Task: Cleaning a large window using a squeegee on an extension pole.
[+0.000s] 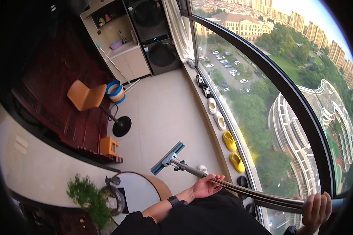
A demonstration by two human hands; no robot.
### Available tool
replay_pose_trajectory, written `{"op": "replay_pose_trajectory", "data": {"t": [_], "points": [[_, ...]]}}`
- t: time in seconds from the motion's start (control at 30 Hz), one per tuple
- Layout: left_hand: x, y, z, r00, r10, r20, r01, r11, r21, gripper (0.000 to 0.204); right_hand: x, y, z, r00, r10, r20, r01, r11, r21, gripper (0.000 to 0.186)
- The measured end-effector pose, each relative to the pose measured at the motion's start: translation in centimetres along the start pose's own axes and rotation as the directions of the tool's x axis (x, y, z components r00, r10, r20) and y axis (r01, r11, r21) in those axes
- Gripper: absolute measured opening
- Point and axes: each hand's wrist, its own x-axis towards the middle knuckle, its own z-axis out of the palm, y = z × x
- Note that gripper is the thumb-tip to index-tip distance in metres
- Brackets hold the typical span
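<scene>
A silver-poled, blue-grey-headed mop (239, 188) stretched over the pale tiled floor (161, 105).
The right hand (317, 209) clenched its fingers around the pole (262, 196); the left hand (205, 187) grasped it, fingers curled, nearer the flat head (168, 158).

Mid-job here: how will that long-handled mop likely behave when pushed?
Its pole has a metallic shine, so it's probably stiff, perhaps slippery. The wide mop head sits out beyond the left hand, so the tool may feel front-heavy and could twist.
</scene>
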Motion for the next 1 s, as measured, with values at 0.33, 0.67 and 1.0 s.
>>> {"op": "replay_pose_trajectory", "data": {"t": [0.33, 0.67, 1.0], "points": [[-0.1, 26.4, 5.8, 0.917, 0.399, 0.009, -0.398, 0.912, 0.103, 0.021, 30.6, -4.1, 15.5, 0.962, -0.078, -0.264, 0.127, 0.976, 0.175, 0.041], [-3.6, 52.3, 6.3, 0.909, 0.417, 0.005, -0.416, 0.906, 0.082, 0.019, 55.5, -15.5, 22.8, 0.955, -0.076, -0.285, 0.151, 0.956, 0.251, 0.041], [-3.6, 78.5, 12.8, 0.946, 0.324, 0.022, -0.322, 0.93, 0.179, 0.021, 74.7, -23.3, 25.9, 0.986, 0.051, -0.159, -0.022, 0.983, 0.182, 0.041]]}}
